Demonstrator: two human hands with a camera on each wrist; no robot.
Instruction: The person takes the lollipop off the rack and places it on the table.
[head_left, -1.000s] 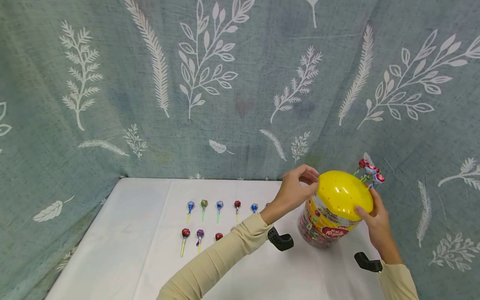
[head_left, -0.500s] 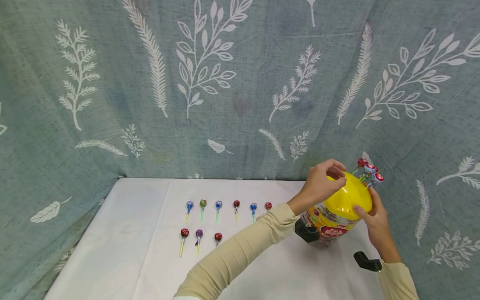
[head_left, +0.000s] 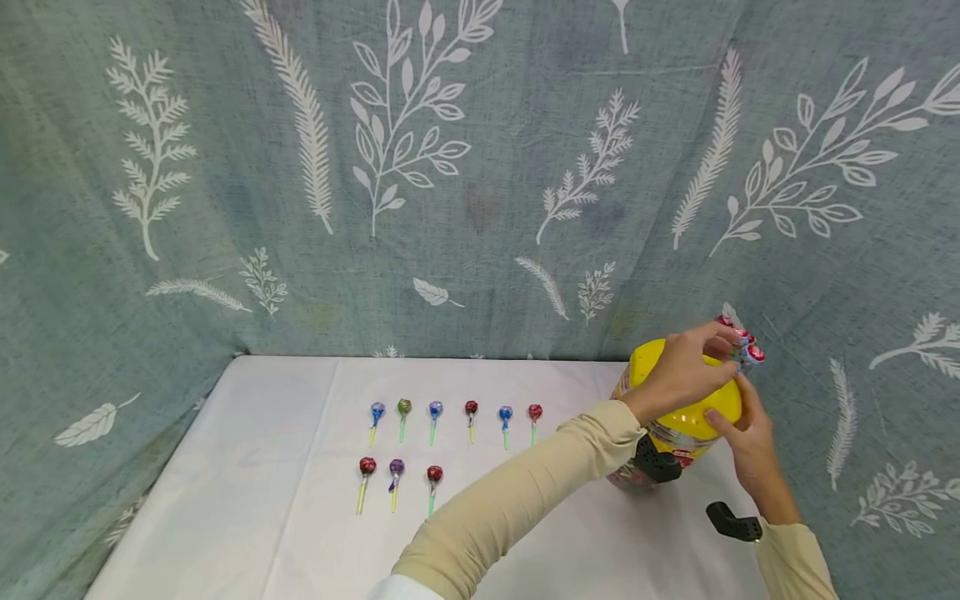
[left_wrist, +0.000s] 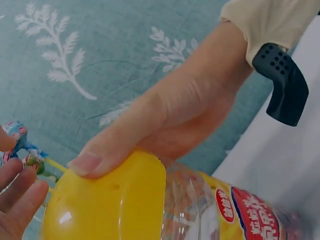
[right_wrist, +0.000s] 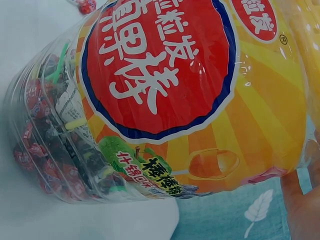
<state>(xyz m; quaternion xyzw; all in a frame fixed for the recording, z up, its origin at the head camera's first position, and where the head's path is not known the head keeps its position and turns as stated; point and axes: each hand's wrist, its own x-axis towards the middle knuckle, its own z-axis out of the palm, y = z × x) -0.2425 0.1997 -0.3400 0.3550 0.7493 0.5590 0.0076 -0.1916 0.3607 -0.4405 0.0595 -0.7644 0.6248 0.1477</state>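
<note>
In the head view a clear candy jar (head_left: 633, 477) with a yellow domed lid (head_left: 651, 354) stands tilted at the table's right. My right hand (head_left: 752, 433) grips it by the lid, thumb on top; the right wrist view shows the jar's wrapper (right_wrist: 165, 65) close up. Several lollipops (head_left: 753, 354) stick out past the lid's far edge; whether their sticks sit in the lid or in my right fingers I cannot tell. Reaching across the lid, my left hand (head_left: 690, 367) has its loosely bent fingers (left_wrist: 20, 187) beside these lollipops (left_wrist: 22, 137), seemingly not gripping them.
Two rows of loose lollipops (head_left: 435, 408) lie on the white-covered table (head_left: 300, 550), left of the jar. A leaf-patterned curtain (head_left: 480, 167) hangs behind and on both sides. My left forearm (head_left: 525, 492) crosses over the table's front right part.
My left hand has moved right, from the lid's left edge across its top to the lollipops at the far side. My right hand has stayed on the lid.
</note>
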